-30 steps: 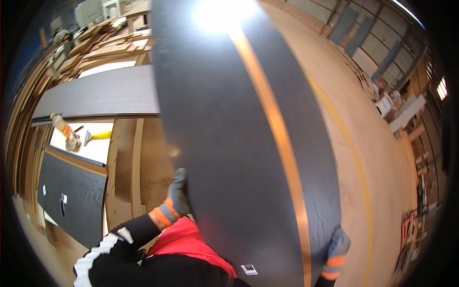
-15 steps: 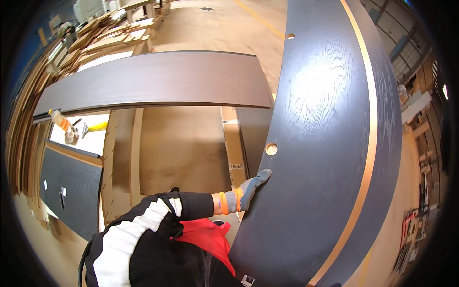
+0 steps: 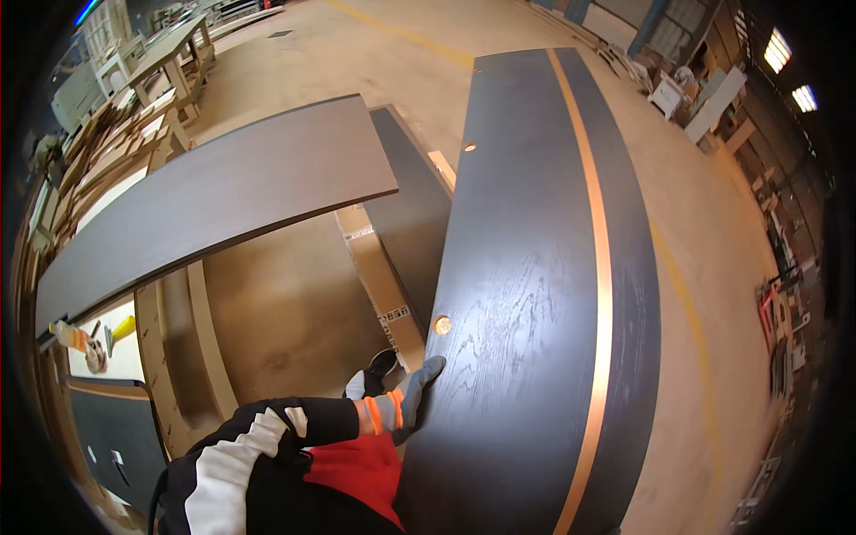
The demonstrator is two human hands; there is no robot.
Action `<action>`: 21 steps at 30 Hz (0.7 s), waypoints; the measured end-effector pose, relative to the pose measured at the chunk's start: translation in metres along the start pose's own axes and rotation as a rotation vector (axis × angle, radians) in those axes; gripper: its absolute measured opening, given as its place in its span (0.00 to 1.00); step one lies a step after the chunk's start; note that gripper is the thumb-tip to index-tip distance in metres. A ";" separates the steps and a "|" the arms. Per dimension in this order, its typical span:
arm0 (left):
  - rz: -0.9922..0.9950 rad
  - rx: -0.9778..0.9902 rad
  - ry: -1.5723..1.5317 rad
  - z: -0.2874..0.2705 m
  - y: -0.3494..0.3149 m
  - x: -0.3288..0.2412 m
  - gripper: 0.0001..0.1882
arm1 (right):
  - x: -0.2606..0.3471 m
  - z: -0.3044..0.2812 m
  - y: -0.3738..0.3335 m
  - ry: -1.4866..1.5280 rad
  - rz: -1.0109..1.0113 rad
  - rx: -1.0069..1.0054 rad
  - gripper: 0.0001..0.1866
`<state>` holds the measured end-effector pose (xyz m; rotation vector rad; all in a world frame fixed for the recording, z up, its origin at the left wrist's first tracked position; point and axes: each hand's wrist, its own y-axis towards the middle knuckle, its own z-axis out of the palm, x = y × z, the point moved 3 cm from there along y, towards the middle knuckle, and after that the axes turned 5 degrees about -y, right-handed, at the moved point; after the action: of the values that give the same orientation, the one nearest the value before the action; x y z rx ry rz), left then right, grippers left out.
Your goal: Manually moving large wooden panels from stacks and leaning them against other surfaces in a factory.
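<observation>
The left hand (image 3: 412,399), wearing a grey glove with an orange-banded cuff, is gripping the left edge of the panel (image 3: 526,267) — one digit is lying over the face just below a hole (image 3: 442,325), and the other fingers are passing out of sight at the edge. The right hand is lying outside the view, so I cannot tell how its fingers are set.

The panel is reaching from the lower edge of the view well up over the floor (image 3: 669,446), to the right of the person's sleeve (image 3: 330,421). Its black, grained face is carrying a copper strip (image 3: 604,312) lengthwise, and two more holes are showing farther up near its left side.

To the left, a grey-brown board (image 3: 241,192) is lying aslant, its right end covering part of a darker board (image 3: 406,214). A narrow carton (image 3: 379,276) is running beside that darker board, and a shoe (image 3: 370,373) is showing near its lower end. Farther left — beyond the sleeve — a bottle (image 3: 73,336) and a yellow-handled scraper (image 3: 123,328) are resting above a small black slab (image 3: 120,432).
</observation>
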<state>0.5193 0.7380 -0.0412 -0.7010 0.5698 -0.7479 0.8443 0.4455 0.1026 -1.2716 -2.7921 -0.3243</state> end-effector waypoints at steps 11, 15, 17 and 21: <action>0.336 -0.297 0.099 -0.031 0.072 -0.080 0.20 | 0.116 0.091 0.109 0.175 0.155 0.413 0.32; 0.164 -0.527 0.041 -0.042 0.098 -0.119 0.18 | 0.183 0.131 0.159 0.149 0.094 0.495 0.32; 0.267 -0.658 0.251 -0.046 0.099 -0.142 0.19 | 0.214 0.150 0.178 0.137 0.072 0.523 0.32; 0.194 -0.619 0.136 -0.037 0.102 -0.177 0.24 | 0.262 0.178 0.207 0.102 0.034 0.577 0.32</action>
<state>0.4288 0.9143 -0.1022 -1.1501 0.9979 -0.4328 0.8333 0.8091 -0.0003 -1.1134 -2.4924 0.3827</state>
